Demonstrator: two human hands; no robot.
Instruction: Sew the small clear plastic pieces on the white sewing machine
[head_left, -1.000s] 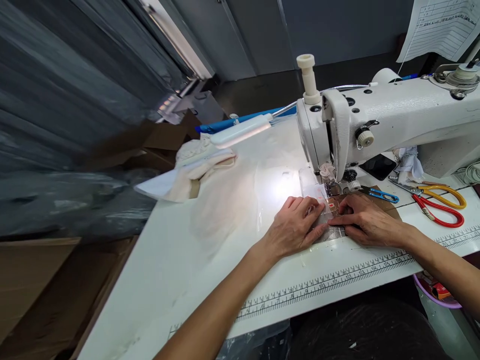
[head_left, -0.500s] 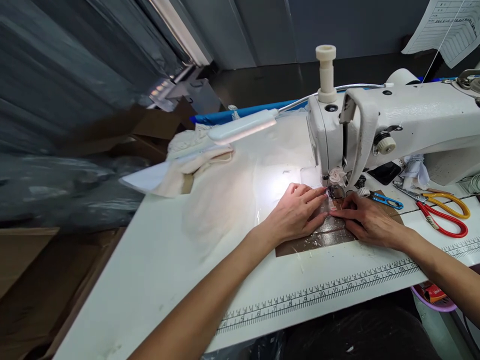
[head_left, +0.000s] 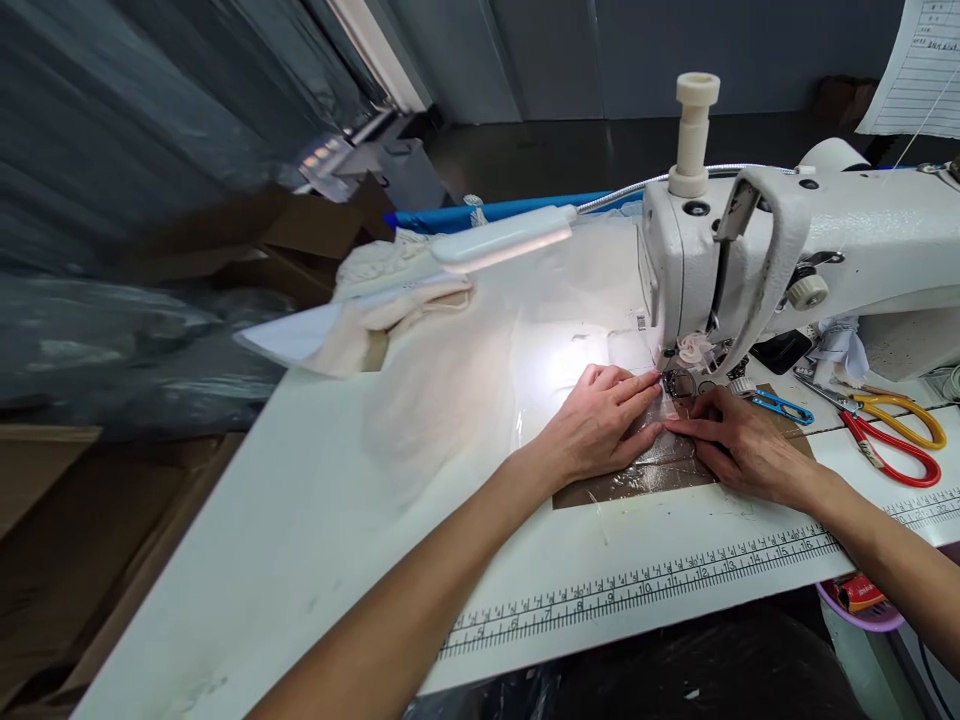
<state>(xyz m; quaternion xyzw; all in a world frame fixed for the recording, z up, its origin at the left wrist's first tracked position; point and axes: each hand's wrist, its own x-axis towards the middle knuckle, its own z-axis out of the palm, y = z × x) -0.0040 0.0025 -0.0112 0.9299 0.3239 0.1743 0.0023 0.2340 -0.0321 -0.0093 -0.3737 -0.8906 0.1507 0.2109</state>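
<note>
Here, snips (head_left: 784,406) lie near the right hand (head_left: 750,452).

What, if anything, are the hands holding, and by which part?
The left hand and right hand have fingers on the shiny clear film over the flat brown sheet, by the white sewing machine; whether they pinch any part of it cannot be told.

hands (head_left: 600,425): 2 | sewing machine (head_left: 862,225): 1 | lamp (head_left: 502,240): 1 | scissors (head_left: 850,404): 1 pair | blue snips (head_left: 766,398): 1 | purple-rimmed bin (head_left: 874,626): 1

Sewing machine (head_left: 855,225) on table (head_left: 300,550), scissors (head_left: 862,443) before it, cloth (head_left: 416,305) left
</note>
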